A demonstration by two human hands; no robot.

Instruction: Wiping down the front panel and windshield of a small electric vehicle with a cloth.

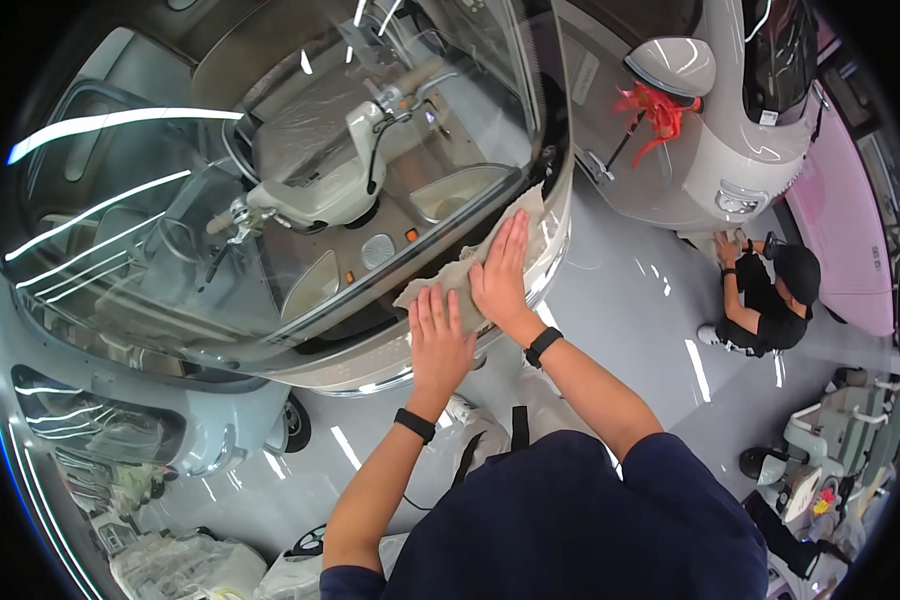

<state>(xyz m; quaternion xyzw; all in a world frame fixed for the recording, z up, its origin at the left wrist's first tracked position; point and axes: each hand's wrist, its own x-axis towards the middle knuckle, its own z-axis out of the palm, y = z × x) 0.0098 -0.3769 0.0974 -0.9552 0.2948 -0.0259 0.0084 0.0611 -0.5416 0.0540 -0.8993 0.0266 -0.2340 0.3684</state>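
Both palms press a beige cloth [461, 281] flat against the front body panel [379, 352] of a small enclosed vehicle, just below its windshield [217, 247]. My left hand [441, 341] lies on the cloth's lower left part, fingers pointing up the picture. To its right, my right hand [504, 281] rests on the cloth with fingers extended, the thumb a little apart. Neither hand grips the cloth visibly. Behind the glass are handlebars [322, 195] with a cream-coloured cover. A black band is on each wrist.
Another grey vehicle with a mirror [671, 66] and red ribbon [656, 112] stands at the upper right. A person in a black cap [796, 274] crouches beside it, hands near its front. A pale blue vehicle [217, 420] stands left; plastic-wrapped scooters [187, 566] are lower left.
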